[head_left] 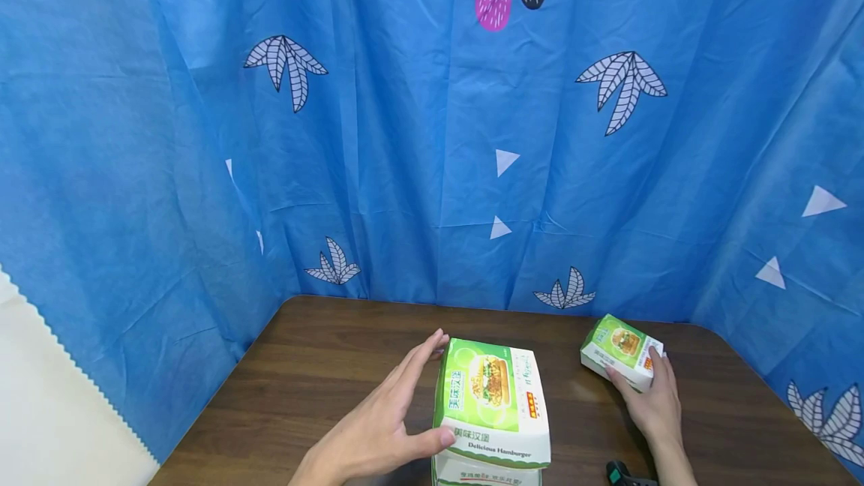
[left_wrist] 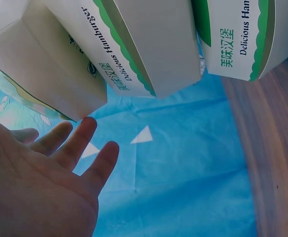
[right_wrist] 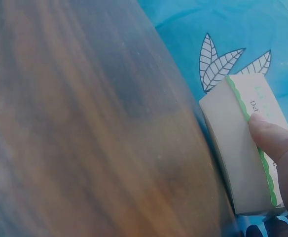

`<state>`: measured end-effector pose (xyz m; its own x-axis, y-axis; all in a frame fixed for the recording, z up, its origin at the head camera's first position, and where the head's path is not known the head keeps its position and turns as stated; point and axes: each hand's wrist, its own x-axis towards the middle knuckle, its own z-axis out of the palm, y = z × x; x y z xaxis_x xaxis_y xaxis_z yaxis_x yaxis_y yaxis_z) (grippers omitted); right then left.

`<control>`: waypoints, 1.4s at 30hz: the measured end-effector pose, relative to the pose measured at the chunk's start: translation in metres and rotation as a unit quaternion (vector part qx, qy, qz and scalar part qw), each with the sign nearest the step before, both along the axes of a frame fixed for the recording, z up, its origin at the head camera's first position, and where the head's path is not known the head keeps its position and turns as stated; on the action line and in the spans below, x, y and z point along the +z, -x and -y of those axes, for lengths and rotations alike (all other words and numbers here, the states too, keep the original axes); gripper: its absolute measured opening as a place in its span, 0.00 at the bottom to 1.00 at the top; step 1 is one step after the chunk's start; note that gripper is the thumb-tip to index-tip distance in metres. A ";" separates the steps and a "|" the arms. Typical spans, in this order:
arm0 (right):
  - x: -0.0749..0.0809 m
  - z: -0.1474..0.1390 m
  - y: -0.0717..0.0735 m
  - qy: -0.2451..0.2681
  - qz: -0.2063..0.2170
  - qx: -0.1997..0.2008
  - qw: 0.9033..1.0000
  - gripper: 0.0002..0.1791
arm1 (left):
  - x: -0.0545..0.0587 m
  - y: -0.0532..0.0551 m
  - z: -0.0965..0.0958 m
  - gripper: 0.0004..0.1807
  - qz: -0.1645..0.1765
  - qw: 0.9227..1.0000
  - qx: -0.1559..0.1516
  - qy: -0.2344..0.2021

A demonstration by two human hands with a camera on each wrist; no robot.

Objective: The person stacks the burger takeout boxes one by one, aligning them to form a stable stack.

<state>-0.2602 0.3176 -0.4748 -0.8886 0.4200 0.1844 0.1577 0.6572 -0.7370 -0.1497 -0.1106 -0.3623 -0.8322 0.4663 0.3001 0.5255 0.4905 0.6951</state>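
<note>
A stack of green and white hamburger boxes (head_left: 489,426) stands at the front middle of the table, with three boxes showing one above another in the left wrist view. My left hand (head_left: 388,415) is at the left side of the stack, its fingers spread and fairly straight. In the left wrist view, its fingertips reach right to the edge of the top box (left_wrist: 35,64). Off to the right, my right hand (head_left: 653,400) grips another hamburger box (head_left: 616,347) between thumb and fingers. That box looks tilted close over the table, its thumb-side wall showing in the right wrist view.
The dark wooden table (head_left: 337,351) runs back to a blue curtain (head_left: 405,133) with leaf and triangle prints, which also closes off both sides. A black device with a green part (head_left: 624,474) is by my right wrist. A white surface (head_left: 61,396) shows at the lower left.
</note>
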 end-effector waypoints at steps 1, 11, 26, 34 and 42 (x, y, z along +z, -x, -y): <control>0.000 0.000 0.000 -0.002 -0.003 0.000 1.000 0.56 | 0.000 0.000 0.000 0.51 0.004 1.000 0.000 -0.001; -0.002 0.000 -0.001 -0.004 -0.021 0.001 1.000 0.51 | 0.003 -0.002 0.000 0.51 0.018 1.000 0.005 -0.001; -0.001 0.002 -0.002 0.002 -0.020 0.000 1.000 0.49 | 0.004 -0.002 0.000 0.51 0.019 1.000 0.004 0.003; -0.001 0.003 -0.002 -0.004 -0.031 -0.003 0.999 0.48 | 0.003 -0.003 0.001 0.51 0.026 1.000 0.001 0.001; -0.001 0.004 -0.002 0.001 -0.023 -0.008 1.000 0.48 | 0.001 -0.002 0.001 0.52 0.002 1.000 -0.003 0.001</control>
<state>-0.2581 0.3137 -0.4757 -0.8721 0.4352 0.2237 0.1349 0.6533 -0.7449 -0.1480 -0.1116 -0.3610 -0.8302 0.4721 0.2963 0.5260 0.4879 0.6966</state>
